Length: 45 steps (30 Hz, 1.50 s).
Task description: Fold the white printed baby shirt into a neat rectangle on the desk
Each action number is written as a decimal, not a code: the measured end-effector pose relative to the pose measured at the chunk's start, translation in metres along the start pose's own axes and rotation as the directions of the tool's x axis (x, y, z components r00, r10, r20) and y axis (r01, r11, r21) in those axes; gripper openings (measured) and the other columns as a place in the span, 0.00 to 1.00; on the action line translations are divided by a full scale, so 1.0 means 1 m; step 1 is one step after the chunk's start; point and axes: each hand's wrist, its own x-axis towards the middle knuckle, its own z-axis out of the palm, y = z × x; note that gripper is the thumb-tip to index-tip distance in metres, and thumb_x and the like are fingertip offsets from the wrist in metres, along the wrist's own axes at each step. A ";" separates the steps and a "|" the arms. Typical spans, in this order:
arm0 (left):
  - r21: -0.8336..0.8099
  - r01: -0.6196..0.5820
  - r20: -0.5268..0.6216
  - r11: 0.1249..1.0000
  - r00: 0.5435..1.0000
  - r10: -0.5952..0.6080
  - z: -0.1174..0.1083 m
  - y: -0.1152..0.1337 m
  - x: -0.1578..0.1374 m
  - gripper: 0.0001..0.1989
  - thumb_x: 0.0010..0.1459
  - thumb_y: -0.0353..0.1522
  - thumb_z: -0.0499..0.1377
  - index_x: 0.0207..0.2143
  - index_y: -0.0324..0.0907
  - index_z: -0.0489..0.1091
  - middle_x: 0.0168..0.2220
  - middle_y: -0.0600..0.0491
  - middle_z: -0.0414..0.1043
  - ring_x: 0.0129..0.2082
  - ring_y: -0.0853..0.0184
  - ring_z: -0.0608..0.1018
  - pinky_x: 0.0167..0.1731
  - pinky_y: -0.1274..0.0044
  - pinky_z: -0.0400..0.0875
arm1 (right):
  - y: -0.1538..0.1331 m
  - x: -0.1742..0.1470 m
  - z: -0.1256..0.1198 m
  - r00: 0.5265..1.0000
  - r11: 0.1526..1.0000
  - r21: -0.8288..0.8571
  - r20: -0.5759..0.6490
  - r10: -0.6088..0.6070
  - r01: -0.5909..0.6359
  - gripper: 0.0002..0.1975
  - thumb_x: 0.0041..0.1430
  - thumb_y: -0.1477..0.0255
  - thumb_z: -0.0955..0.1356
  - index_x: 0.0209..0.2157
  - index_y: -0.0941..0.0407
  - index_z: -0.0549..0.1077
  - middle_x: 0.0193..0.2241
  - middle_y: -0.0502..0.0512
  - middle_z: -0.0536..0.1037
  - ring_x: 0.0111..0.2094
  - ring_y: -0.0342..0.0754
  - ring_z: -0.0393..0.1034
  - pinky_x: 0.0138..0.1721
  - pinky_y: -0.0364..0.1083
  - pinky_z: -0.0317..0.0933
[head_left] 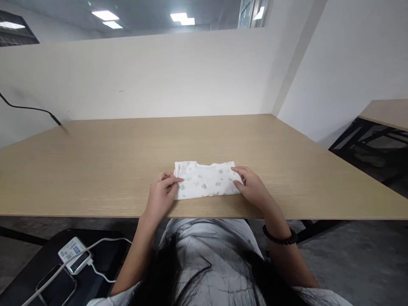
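left hand (162, 193), right hand (254, 185): apart, at a folded garment (205, 182)
each touching its own-side end; any pinch unclear; table (105, 170) beneath

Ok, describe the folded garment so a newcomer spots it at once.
Find the wood-grain tabletop against the white wall. Near its front edge, between the left hand and right hand, lies the folded white garment. Small scattered prints set it apart from the plain tabletop.
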 end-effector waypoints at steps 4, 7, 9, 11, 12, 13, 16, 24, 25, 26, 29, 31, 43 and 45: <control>0.155 0.037 0.062 0.987 0.997 -0.047 -0.001 -0.002 -0.001 0.13 0.60 0.31 0.54 0.40 0.39 0.79 0.38 0.48 0.72 0.35 0.64 0.77 0.37 0.72 0.73 | 0.008 -0.003 0.004 0.997 0.964 -0.265 0.066 0.042 -0.023 0.26 0.64 0.64 0.61 0.59 0.60 0.69 0.57 0.69 0.72 0.60 0.64 0.63 0.60 0.63 0.55; 0.170 0.033 0.058 0.985 0.997 -0.043 0.000 -0.003 -0.001 0.13 0.60 0.32 0.54 0.40 0.39 0.78 0.38 0.47 0.72 0.33 0.65 0.76 0.37 0.71 0.74 | 0.009 -0.009 0.004 0.987 0.915 -0.387 0.062 0.151 -0.116 0.31 0.67 0.54 0.58 0.62 0.58 0.66 0.63 0.71 0.66 0.63 0.70 0.58 0.60 0.70 0.51; 0.138 0.032 0.035 0.990 0.999 -0.037 0.001 -0.004 -0.002 0.13 0.60 0.31 0.54 0.40 0.38 0.78 0.39 0.47 0.71 0.33 0.65 0.76 0.37 0.71 0.75 | 0.006 -0.013 0.003 0.981 0.901 -0.406 0.054 0.188 -0.150 0.32 0.67 0.50 0.55 0.64 0.55 0.64 0.65 0.69 0.62 0.64 0.72 0.54 0.59 0.73 0.48; 0.106 0.032 -0.013 0.994 0.999 -0.031 0.002 -0.004 -0.002 0.13 0.59 0.31 0.54 0.41 0.38 0.77 0.39 0.47 0.70 0.34 0.65 0.76 0.38 0.71 0.76 | 0.003 -0.014 0.002 0.980 0.905 -0.395 0.049 0.194 -0.159 0.33 0.69 0.51 0.53 0.66 0.54 0.60 0.68 0.69 0.58 0.66 0.70 0.51 0.59 0.75 0.46; 0.096 0.033 -0.043 0.995 0.999 -0.029 0.002 -0.004 -0.002 0.13 0.59 0.31 0.55 0.41 0.38 0.77 0.40 0.47 0.69 0.35 0.65 0.76 0.38 0.71 0.76 | 0.002 -0.014 0.002 0.979 0.907 -0.389 0.053 0.196 -0.160 0.33 0.69 0.52 0.51 0.66 0.55 0.59 0.68 0.69 0.56 0.67 0.69 0.49 0.60 0.75 0.45; 0.092 0.035 -0.068 0.995 0.997 -0.029 0.001 -0.005 -0.002 0.13 0.59 0.31 0.55 0.42 0.38 0.77 0.40 0.47 0.69 0.36 0.64 0.76 0.38 0.71 0.76 | 0.001 -0.014 0.002 0.977 0.908 -0.386 0.068 0.201 -0.160 0.32 0.70 0.54 0.51 0.66 0.56 0.58 0.69 0.69 0.55 0.68 0.68 0.48 0.60 0.75 0.43; 0.098 0.042 -0.104 0.994 0.994 -0.031 0.000 -0.006 -0.001 0.13 0.59 0.31 0.55 0.40 0.38 0.78 0.38 0.47 0.70 0.37 0.63 0.76 0.39 0.70 0.77 | -0.001 -0.013 0.002 0.968 0.914 -0.379 0.140 0.208 -0.141 0.31 0.70 0.56 0.52 0.65 0.59 0.60 0.68 0.71 0.56 0.69 0.66 0.46 0.62 0.75 0.40; 0.003 0.004 -0.172 1.000 0.985 -0.003 0.001 -0.011 0.000 0.14 0.61 0.36 0.56 0.38 0.39 0.79 0.41 0.46 0.75 0.41 0.61 0.78 0.42 0.70 0.77 | 0.000 -0.010 0.001 0.997 1.000 0.003 -0.073 -0.004 0.005 0.13 0.61 0.65 0.65 0.42 0.57 0.73 0.51 0.67 0.76 0.55 0.60 0.69 0.57 0.61 0.61; -0.010 -0.001 -0.191 1.000 0.982 -0.001 0.002 -0.012 0.000 0.14 0.61 0.36 0.57 0.39 0.39 0.79 0.42 0.45 0.75 0.42 0.61 0.78 0.43 0.70 0.77 | 0.000 -0.010 0.002 0.994 0.997 0.073 -0.109 0.017 -0.009 0.11 0.61 0.65 0.65 0.41 0.56 0.72 0.46 0.65 0.78 0.49 0.57 0.72 0.52 0.58 0.65; -0.018 -0.004 -0.208 1.000 0.978 0.000 0.002 -0.013 0.000 0.14 0.61 0.37 0.57 0.39 0.39 0.79 0.43 0.45 0.75 0.43 0.61 0.78 0.43 0.69 0.77 | -0.001 -0.011 0.003 0.992 0.991 0.134 -0.121 0.042 -0.026 0.10 0.61 0.65 0.65 0.41 0.56 0.71 0.41 0.62 0.79 0.43 0.55 0.74 0.46 0.55 0.68; 0.017 0.011 -0.179 1.000 0.984 -0.008 0.001 -0.017 0.001 0.14 0.61 0.36 0.56 0.38 0.38 0.79 0.44 0.44 0.75 0.44 0.60 0.79 0.44 0.68 0.77 | -0.002 -0.011 0.004 0.992 0.974 0.213 -0.085 0.094 -0.074 0.08 0.62 0.67 0.64 0.39 0.55 0.70 0.33 0.55 0.78 0.32 0.49 0.72 0.34 0.48 0.67; 0.097 0.031 -0.084 0.995 0.996 -0.023 -0.001 -0.020 0.002 0.14 0.61 0.34 0.54 0.36 0.38 0.79 0.43 0.43 0.76 0.45 0.58 0.79 0.46 0.67 0.76 | -0.001 -0.011 0.004 0.992 0.981 0.171 -0.062 0.108 -0.096 0.08 0.61 0.69 0.64 0.39 0.56 0.71 0.31 0.54 0.77 0.30 0.48 0.71 0.34 0.47 0.66; 0.354 -0.334 0.235 0.874 0.936 0.263 0.016 0.027 -0.019 0.31 0.67 0.47 0.49 0.65 0.39 0.58 0.70 0.39 0.50 0.71 0.51 0.51 0.65 0.56 0.54 | -0.016 -0.011 0.023 0.994 0.932 -0.354 -0.050 -0.100 0.076 0.27 0.71 0.63 0.55 0.61 0.65 0.68 0.61 0.74 0.67 0.62 0.62 0.60 0.58 0.59 0.58; 0.331 -0.403 0.406 0.853 0.877 0.257 0.023 0.040 -0.023 0.38 0.66 0.52 0.48 0.70 0.40 0.49 0.72 0.40 0.43 0.72 0.53 0.46 0.67 0.56 0.51 | -0.030 -0.014 0.033 0.990 0.895 -0.424 0.036 -0.139 0.142 0.30 0.72 0.60 0.53 0.66 0.64 0.60 0.67 0.70 0.59 0.66 0.62 0.54 0.62 0.62 0.53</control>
